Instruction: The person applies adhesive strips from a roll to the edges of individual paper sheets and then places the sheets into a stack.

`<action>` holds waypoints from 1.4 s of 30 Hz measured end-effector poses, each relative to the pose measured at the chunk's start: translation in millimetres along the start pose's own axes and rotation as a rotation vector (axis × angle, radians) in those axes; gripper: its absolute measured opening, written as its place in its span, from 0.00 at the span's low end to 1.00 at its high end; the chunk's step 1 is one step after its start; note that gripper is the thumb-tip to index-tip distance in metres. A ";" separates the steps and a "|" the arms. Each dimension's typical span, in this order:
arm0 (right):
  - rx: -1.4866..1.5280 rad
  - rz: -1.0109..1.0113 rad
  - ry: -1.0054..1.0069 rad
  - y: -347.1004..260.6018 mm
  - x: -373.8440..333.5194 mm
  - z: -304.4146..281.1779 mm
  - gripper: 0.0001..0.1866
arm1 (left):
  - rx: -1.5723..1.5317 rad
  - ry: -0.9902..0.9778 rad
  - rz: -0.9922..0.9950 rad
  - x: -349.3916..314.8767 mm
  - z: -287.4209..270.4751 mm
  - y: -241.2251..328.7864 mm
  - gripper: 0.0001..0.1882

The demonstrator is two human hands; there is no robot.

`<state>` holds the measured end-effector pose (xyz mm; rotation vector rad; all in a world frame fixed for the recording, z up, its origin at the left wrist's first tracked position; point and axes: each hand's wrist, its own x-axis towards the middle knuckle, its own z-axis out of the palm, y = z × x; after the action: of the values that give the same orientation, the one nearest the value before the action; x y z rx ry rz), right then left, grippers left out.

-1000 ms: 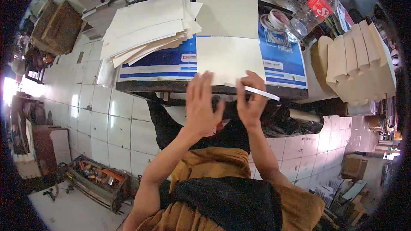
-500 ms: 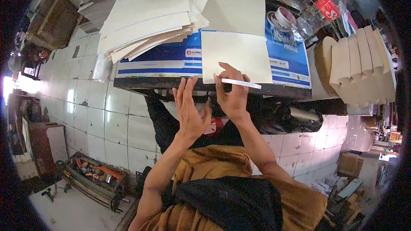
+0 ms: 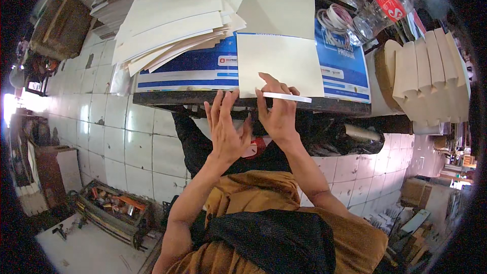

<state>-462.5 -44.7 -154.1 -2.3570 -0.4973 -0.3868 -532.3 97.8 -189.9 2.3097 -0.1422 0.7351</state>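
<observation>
Holds a white stick [image 3: 291,98] in the right hand [image 3: 279,116], near the middle of the frame, almost level along the lower edge of the lower sheet [image 3: 284,61]. Grips the stick among bent fingers, with the index finger reaching up over the cream paper; cannot make out the exact pinch from above, given the overlap of stick and fingers. Has carried the stick leftward over the last second, away from the sheet's lower right, and swung it out of a clear slant to nearly flat. Has also drawn the left hand [image 3: 225,132] back off the paper, to just beside the lower-left corner, at the dark table edge [image 3: 177,99]. Spreads the left fingers there, with nothing visible in grasp. Leaves most of the sheet's face uncovered and, seemingly, without any steadying from the left. Differs little from half a second ago, so suggests a settled pose at the edge rather than a fresh reach. Has the lower sheet lying over a blue print [image 3: 345,83], upper centre, just below the upper sheet [image 3: 276,2]. Includes a fanned stack [image 3: 177,10] at upper left, tape rolls [image 3: 337,18] and bottles [image 3: 393,5] at upper right, and cream bundles [image 3: 423,78] at right.
</observation>
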 end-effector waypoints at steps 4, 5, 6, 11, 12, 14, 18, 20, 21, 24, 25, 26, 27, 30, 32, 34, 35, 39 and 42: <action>0.015 -0.026 0.020 0.4 0.4 0.3 0.23 | 0.034 -0.031 0.056 -2.3 1.7 -6.0 0.40; 0.017 -0.025 0.018 0.8 0.3 0.2 0.23 | 0.048 -0.058 0.074 -3.1 2.5 -7.8 0.40; 0.016 -0.022 0.018 0.2 0.5 -0.5 0.23 | 0.046 -0.061 0.074 -4.2 3.7 -9.5 0.40; 0.073 0.046 0.193 -0.8 -3.1 -7.8 0.22 | 0.122 -0.087 0.093 -0.8 3.0 -9.2 0.37; 0.058 -0.006 0.272 6.0 1.8 -15.5 0.21 | 0.122 -0.087 0.091 0.2 3.0 -9.4 0.37; 0.252 0.271 0.261 9.1 5.7 -44.9 0.20 | 0.165 -0.100 0.076 -1.2 6.0 -9.0 0.37; 0.519 0.386 0.418 61.2 3.3 -86.7 0.18 | 0.199 -0.116 0.067 0.1 7.8 -4.5 0.33; 0.432 0.409 0.426 76.8 1.0 -95.4 0.17 | 0.282 -0.114 0.087 0.8 7.0 -4.1 0.31; 0.217 0.321 0.397 86.4 -2.7 -96.0 0.16 | 0.269 -0.117 0.092 1.4 7.1 -3.4 0.31; -0.147 0.160 0.338 106.0 -15.4 -92.7 0.14 | 0.311 -0.161 0.065 1.3 9.5 -3.2 0.30; -0.190 0.145 0.312 107.9 -18.3 -91.4 0.13 | 0.298 -0.164 0.070 1.3 9.9 -3.3 0.30; -0.209 0.109 0.332 114.9 -20.7 -87.2 0.13 | 0.304 -0.161 0.062 1.4 10.7 -3.8 0.30; -0.142 0.160 0.334 109.5 -20.8 -85.5 0.14 | 0.315 -0.159 0.053 0.7 10.0 -4.6 0.30; -0.206 0.068 0.371 110.5 -20.1 -82.7 0.15 | 0.305 -0.176 0.051 -0.2 9.2 -5.4 0.30; -0.222 0.110 0.333 110.6 -20.4 -82.3 0.15 | 0.321 -0.190 0.049 0.5 8.5 -4.3 0.31; -0.257 0.102 0.323 111.5 -20.2 -82.9 0.15 | 0.319 -0.194 0.051 0.6 8.3 -4.6 0.31; -0.290 0.092 0.310 111.8 -20.1 -83.1 0.15 | 0.319 -0.196 0.049 0.6 8.0 -4.7 0.31; -0.341 0.072 0.300 113.6 -19.8 -82.4 0.15 | 0.316 -0.203 0.055 0.3 6.5 -3.4 0.31; -0.380 0.039 0.300 111.0 -18.6 -81.4 0.15 | 0.313 -0.206 0.043 0.9 3.8 -2.2 0.31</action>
<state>-440.3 -181.3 -165.9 -2.5988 -0.2505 -0.8655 -529.1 97.1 -193.0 2.6874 -0.1808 0.5706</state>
